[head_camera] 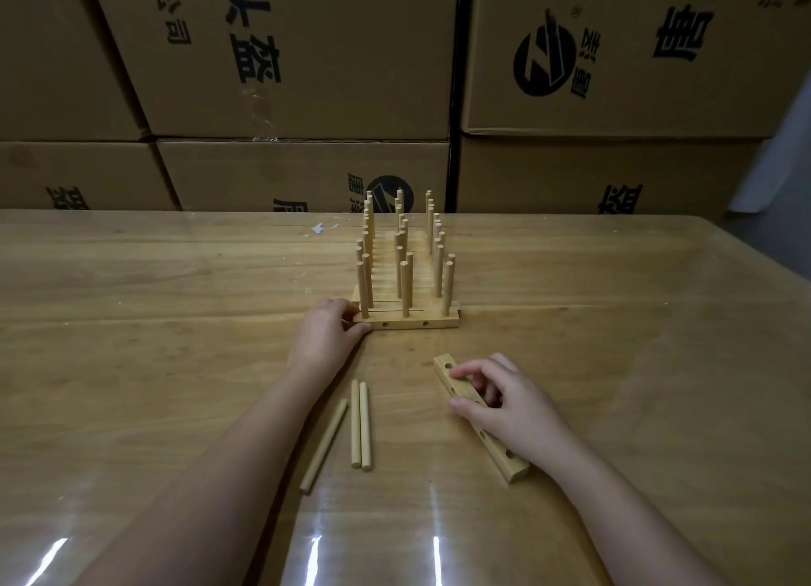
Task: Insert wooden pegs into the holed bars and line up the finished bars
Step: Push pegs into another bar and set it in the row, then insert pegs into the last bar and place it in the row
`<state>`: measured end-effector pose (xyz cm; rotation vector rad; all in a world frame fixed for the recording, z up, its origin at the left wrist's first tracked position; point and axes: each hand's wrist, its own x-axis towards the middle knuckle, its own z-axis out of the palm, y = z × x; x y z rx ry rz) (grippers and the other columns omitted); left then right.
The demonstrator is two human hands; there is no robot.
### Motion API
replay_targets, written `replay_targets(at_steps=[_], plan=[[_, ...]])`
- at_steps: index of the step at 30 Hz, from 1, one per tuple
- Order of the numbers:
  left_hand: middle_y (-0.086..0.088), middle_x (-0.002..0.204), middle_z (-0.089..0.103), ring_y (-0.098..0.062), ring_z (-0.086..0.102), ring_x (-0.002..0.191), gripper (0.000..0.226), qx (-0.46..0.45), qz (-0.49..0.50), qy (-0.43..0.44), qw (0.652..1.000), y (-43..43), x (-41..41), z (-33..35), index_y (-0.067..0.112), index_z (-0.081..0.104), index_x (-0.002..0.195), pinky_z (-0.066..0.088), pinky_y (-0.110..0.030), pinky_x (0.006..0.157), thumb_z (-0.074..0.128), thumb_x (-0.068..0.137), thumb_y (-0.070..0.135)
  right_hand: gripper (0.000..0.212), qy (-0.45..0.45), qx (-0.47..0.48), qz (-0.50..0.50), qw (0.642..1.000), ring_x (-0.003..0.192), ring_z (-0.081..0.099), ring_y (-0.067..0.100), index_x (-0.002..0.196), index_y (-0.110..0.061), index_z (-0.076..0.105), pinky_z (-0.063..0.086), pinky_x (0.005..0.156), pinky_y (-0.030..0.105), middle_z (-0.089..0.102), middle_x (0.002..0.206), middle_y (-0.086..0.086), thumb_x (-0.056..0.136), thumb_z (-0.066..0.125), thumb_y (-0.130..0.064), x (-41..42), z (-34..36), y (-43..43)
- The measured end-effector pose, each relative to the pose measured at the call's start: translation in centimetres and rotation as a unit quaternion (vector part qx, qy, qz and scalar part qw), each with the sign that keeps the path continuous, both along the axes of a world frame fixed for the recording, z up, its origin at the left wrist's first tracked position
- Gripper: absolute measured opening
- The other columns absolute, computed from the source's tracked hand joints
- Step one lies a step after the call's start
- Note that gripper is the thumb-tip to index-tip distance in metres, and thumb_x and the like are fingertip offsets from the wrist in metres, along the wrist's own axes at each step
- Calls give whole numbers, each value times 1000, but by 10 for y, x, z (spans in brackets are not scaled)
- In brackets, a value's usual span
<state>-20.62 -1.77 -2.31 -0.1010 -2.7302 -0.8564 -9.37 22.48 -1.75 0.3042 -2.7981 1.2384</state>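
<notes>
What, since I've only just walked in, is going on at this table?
A person is pegging bars. The left hand holds the left end of the front finished light-wood bar, pegs upright, in a row of such bars. The right hand grips an empty holed wooden bar on the wooden table. Three loose wooden pegs lie between the forearms.

The right hand (504,403) is covering the middle of the loose bar (513,465); beyond that bar, pegs (405,287) are hiding the farther finished bars (385,278).
</notes>
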Motion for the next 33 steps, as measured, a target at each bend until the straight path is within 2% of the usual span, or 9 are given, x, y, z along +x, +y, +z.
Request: replay_targets(at_steps=[5, 9, 13, 19, 25, 30, 33], plan=[[-3, 109, 58, -21, 58, 98, 33, -20, -8, -10, 1000, 3, 0, 3, 14, 61, 110, 53, -41, 85, 69, 85, 35, 25, -1, -5, -1, 1000, 76, 48, 2, 95, -49, 56, 41, 68, 16, 47, 90, -15, 76, 68, -41, 1, 0, 0], [-2, 108, 57, -21, 58, 97, 35, -77, -16, 10, 997, 4, 0, 5, 18, 63, 113, 53, -40, 81, 65, 87, 41, 24, -5, -5, 0, 1000, 77, 48, 2, 97, -48, 56, 44, 71, 20, 48, 91, -15, 77, 68, -41, 1, 0, 0], [-1, 104, 56, -20, 58, 93, 35, -127, -33, 20, 991, 1, 0, 7, 20, 66, 114, 54, -38, 75, 59, 90, 44, 23, -1, -4, 3, 1000, 77, 48, 1, 94, -50, 55, 43, 70, 19, 47, 90, -16, 76, 67, -42, 1, 1, 1], [-1, 109, 57, -21, 57, 98, 40, -171, -50, 27, 984, -4, 1, 14, 20, 62, 124, 54, -37, 77, 55, 92, 44, 24, 2, -8, 4, 1000, 78, 48, 1, 93, -52, 54, 44, 72, 20, 47, 90, -16, 77, 68, -41, 1, 1, 1], [-1, 109, 57, -20, 56, 100, 39, -204, -60, 26, 977, -9, 2, 19, 21, 61, 124, 55, -38, 76, 52, 94, 44, 24, 6, -4, 6, 1000, 78, 49, 2, 97, -49, 56, 45, 73, 21, 47, 91, -17, 78, 67, -41, 1, 0, 1], [0, 108, 57, -19, 55, 101, 39, -191, -41, 18, 981, -6, 3, 19, 22, 62, 122, 53, -35, 75, 54, 92, 46, 25, 11, 3, 2, 1000, 78, 49, 3, 99, -48, 56, 45, 73, 22, 47, 91, -17, 78, 67, -41, 1, 0, 0], [-1, 111, 58, -19, 55, 103, 43, -160, -19, -6, 987, -2, 6, 17, 21, 58, 127, 54, -38, 81, 57, 91, 45, 27, 19, 14, -4, 1000, 78, 48, 2, 104, -46, 56, 45, 70, 21, 47, 90, -17, 79, 65, -39, 1, -1, 0]])
